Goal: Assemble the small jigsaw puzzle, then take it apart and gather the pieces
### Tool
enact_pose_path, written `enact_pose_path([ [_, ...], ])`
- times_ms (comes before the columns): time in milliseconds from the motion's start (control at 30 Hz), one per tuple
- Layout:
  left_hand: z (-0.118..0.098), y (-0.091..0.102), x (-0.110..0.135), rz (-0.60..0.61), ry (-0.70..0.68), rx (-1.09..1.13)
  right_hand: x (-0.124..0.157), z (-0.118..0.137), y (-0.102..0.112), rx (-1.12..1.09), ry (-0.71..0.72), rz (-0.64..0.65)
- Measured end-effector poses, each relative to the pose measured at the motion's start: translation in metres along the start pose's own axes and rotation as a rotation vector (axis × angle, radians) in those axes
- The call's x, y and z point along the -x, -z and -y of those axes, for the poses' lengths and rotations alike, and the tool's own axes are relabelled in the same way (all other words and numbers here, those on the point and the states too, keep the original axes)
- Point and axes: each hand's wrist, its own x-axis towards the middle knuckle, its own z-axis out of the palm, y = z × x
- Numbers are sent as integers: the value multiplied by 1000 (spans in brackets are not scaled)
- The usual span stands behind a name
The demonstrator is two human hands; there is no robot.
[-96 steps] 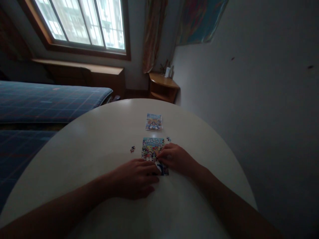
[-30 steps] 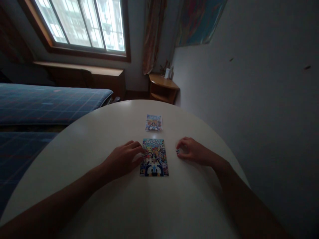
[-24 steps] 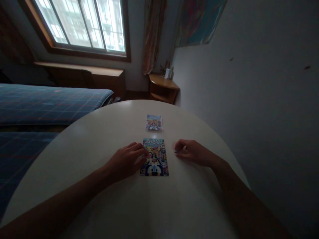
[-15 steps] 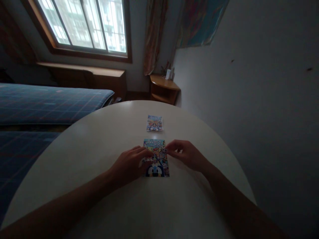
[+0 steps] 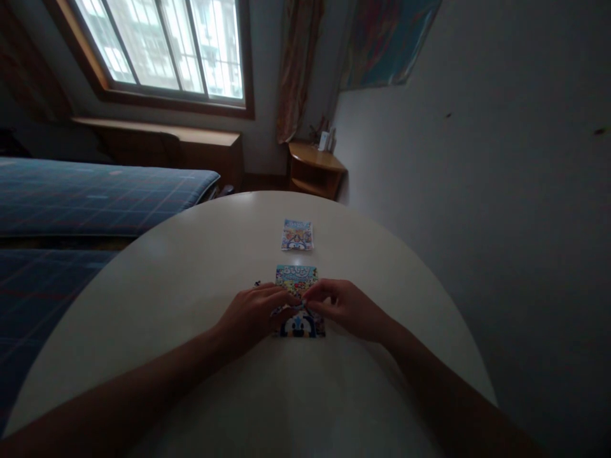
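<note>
A small colourful jigsaw puzzle point(image 5: 296, 275) lies on the round white table point(image 5: 191, 267) in front of me. My left hand point(image 5: 252, 315) rests flat on the puzzle's left side with its fingers stretched out, holding nothing. My right hand point(image 5: 341, 306) is over the puzzle's middle, its fingertips pinched together on a small puzzle piece that is mostly hidden. The two hands' fingertips nearly meet. A tiny loose piece point(image 5: 256, 284) lies just left of the puzzle. A smaller picture card point(image 5: 296, 234) with the same design lies farther back.
The table's right edge runs close to a grey wall point(image 5: 477, 178). A bed with a blue checked cover point(image 5: 95, 197) stands to the left. A wooden corner shelf point(image 5: 315, 168) and a window point(image 5: 162, 44) are behind the table.
My right hand took a piece from the table right of the puzzle and carried it left onto the puzzle's middle. My left hand slid further onto the puzzle.
</note>
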Motion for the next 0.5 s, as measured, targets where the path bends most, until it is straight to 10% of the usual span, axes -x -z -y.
enact_pose_path([
  [500,10,-9,1,130,-32,10,2,-9,5,404,214,51],
])
